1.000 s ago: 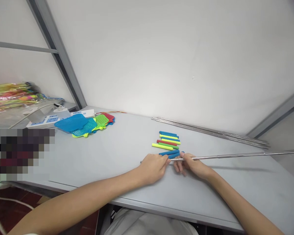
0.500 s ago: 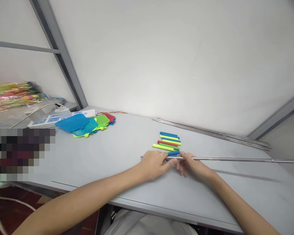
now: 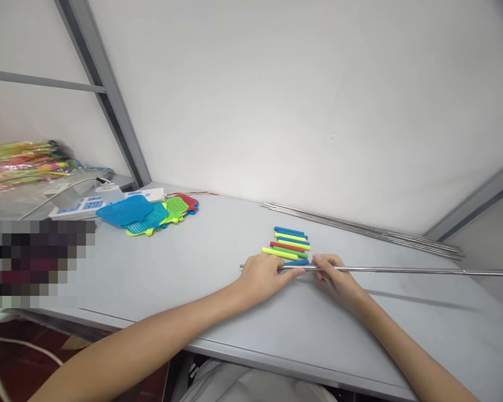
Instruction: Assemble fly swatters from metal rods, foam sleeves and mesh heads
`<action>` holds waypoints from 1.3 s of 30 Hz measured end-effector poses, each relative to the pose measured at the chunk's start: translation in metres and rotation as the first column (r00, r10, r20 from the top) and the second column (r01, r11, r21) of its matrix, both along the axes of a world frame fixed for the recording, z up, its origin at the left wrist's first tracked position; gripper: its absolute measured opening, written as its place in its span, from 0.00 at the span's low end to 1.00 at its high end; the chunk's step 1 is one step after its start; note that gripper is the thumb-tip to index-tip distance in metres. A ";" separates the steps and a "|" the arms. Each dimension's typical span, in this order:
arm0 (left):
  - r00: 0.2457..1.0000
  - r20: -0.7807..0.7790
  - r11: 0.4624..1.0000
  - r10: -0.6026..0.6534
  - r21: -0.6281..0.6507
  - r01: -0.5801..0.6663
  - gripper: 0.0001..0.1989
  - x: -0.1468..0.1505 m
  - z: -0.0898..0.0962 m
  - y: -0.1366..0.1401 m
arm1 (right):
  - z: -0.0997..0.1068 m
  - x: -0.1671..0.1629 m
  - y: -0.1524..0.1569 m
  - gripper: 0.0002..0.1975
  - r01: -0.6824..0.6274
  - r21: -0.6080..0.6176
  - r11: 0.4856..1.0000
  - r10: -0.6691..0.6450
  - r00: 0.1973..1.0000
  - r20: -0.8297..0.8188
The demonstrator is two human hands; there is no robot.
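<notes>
A long, thin telescopic metal rod (image 3: 419,271) runs across the front of the table and past the right edge of the view. My left hand (image 3: 262,282) is closed around its left part, with the thumb lying along it. Farther right, my right hand (image 3: 335,276) pinches the same rod between thumb and fingers. Just behind the rod, between both hands, lies a blue plastic handle (image 3: 297,262), partly hidden by my left hand. Beyond it, several coloured handles lie side by side, among them a red handle (image 3: 287,247) and a yellow handle (image 3: 280,253).
A bundle of metal rods (image 3: 360,229) lies along the wall. To the left, blue, green and red fly-swatter heads (image 3: 128,211) overlap a white power strip (image 3: 81,207). Bagged colourful items (image 3: 25,162) sit farther left. A grey metal frame post (image 3: 109,95) stands at the back left.
My right hand has shifted slightly right along the rod, and its lower fingers have curled in. A second blue piece seen below the rod between my hands no longer shows.
</notes>
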State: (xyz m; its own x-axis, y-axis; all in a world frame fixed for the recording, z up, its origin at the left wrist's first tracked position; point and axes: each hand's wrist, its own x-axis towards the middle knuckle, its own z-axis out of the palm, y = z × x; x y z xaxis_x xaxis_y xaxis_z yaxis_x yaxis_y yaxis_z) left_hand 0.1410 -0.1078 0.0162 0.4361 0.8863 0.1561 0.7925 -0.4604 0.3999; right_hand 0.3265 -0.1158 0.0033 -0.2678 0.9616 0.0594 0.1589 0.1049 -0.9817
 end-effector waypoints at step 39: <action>0.944 -0.268 0.970 -0.191 0.097 0.224 0.25 -0.012 -0.006 0.012 | 0.003 0.015 0.003 0.26 -0.266 -0.217 0.939 0.274 0.962 0.006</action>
